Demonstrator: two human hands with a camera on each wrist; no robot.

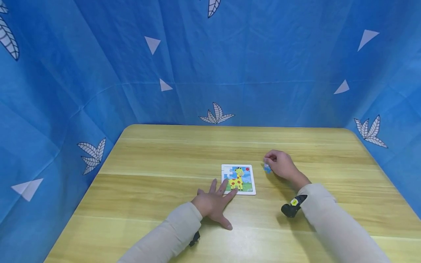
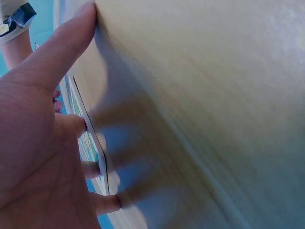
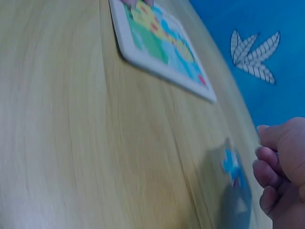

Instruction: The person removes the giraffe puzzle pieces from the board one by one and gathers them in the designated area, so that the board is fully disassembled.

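Note:
A square giraffe jigsaw puzzle (image 1: 246, 182) in a white frame lies flat on the table, with a white gap at its upper left. My left hand (image 1: 214, 204) has its fingers spread, fingertips touching the puzzle's near left part and the thumb on the wood. To the right of the puzzle lies a small blue puzzle piece (image 3: 232, 164); part of it is covered by my fingers in the head view. My right hand (image 1: 281, 164) is just over that piece, its fingers (image 3: 267, 174) curled. In the right wrist view they look apart from the piece, with nothing visible between them.
The light wooden table (image 1: 158, 157) extends around the puzzle on all sides. A blue cloth (image 1: 250, 54) with white leaf and triangle prints hangs behind it and along both sides. Dark wrist devices (image 1: 292, 207) are strapped at both sleeves.

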